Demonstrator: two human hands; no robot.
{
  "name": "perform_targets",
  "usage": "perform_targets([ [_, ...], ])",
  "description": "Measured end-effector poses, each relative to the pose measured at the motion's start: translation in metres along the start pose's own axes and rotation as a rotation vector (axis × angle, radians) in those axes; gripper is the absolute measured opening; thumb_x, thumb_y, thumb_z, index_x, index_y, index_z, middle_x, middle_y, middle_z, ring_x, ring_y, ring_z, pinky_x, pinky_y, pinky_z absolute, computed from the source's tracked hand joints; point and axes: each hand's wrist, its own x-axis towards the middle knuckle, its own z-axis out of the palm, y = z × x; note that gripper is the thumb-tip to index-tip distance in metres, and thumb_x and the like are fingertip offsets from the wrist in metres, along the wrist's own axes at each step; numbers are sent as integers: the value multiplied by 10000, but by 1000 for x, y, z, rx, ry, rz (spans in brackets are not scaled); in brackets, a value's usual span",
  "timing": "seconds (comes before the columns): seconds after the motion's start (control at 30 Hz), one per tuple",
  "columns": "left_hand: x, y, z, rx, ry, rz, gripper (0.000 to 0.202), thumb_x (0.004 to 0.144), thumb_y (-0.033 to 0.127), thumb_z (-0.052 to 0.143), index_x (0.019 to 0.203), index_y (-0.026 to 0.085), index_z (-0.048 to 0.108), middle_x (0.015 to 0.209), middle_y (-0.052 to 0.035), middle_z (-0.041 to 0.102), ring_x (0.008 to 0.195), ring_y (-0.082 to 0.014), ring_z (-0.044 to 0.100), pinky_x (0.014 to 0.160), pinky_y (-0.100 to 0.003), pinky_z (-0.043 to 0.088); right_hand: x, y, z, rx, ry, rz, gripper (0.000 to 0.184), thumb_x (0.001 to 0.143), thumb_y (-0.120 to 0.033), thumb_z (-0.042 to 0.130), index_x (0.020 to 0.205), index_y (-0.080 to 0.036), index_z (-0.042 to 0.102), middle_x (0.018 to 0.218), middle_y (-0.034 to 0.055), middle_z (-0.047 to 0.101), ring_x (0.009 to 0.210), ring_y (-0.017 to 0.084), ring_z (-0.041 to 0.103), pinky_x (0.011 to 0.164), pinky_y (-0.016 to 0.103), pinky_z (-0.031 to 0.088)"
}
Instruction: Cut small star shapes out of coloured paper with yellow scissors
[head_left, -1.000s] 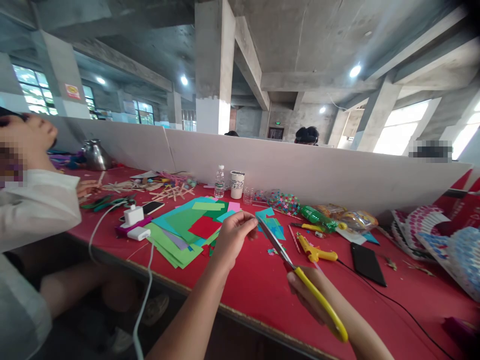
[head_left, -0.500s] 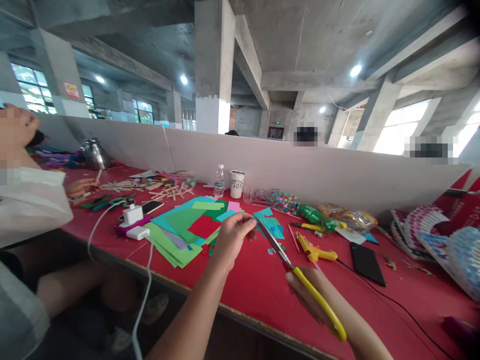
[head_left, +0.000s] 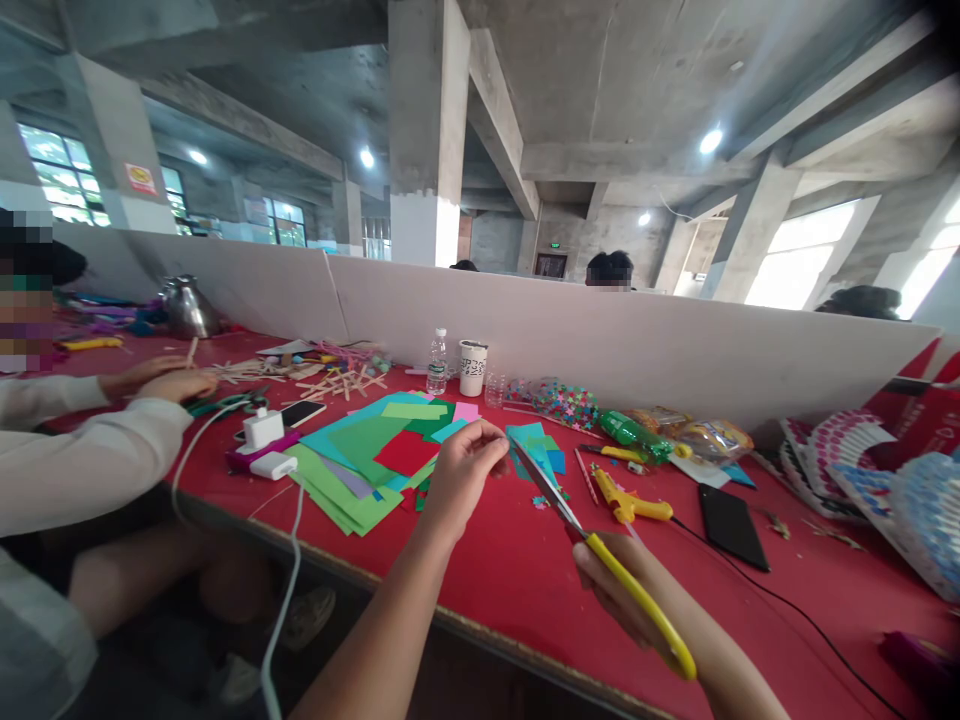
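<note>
In my right hand (head_left: 619,590) is a pair of scissors (head_left: 637,600) with yellow handles, the blades pointing up and left. Their tips come close to the fingers of my left hand (head_left: 469,470), which are pinched together above the red table (head_left: 510,590). Whatever lies in that pinch is too small or hidden to make out. Left of my left hand spreads a pile of coloured paper (head_left: 367,445) in greens, blue, red and purple. Behind the blades are smaller blue paper pieces (head_left: 532,440).
A yellow glue gun (head_left: 630,502) and a black phone (head_left: 733,527) lie to the right. At the back stand a water bottle (head_left: 437,362) and a paper cup (head_left: 472,368). White chargers (head_left: 264,430) with cables sit left. A co-worker's hands (head_left: 176,385) handle wooden sticks.
The co-worker at the left has lowered a raised arm, and both their hands are now at the table. My own hands and the scissors have barely moved.
</note>
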Motion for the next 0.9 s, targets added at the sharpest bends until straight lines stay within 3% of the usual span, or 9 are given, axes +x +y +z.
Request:
perform_targets([
  [0.4,-5,-2,5,-116,3,-69,99,768,260,587,716,176,577,554,25,546,538,-109,500,557,-231,384,2,4,10,107,16,-67,538,796,-717,430,702,-189,468,403,-117,333,297,36,275,312,157,214],
  [0.73,-9,-7,10,-168,42,-77,152,776,285,587,681,177,539,549,35,517,526,-94,464,532,-213,355,7,-1,28,95,42,-22,649,690,-836,360,693,-197,469,367,-110,341,276,48,290,298,170,235],
  [0.9,-8,-7,8,-181,55,-85,159,770,271,574,654,178,517,562,34,516,518,-95,463,531,-218,362,8,-7,35,103,84,0,609,722,-801,373,664,-199,452,368,-113,321,279,40,270,289,156,214],
])
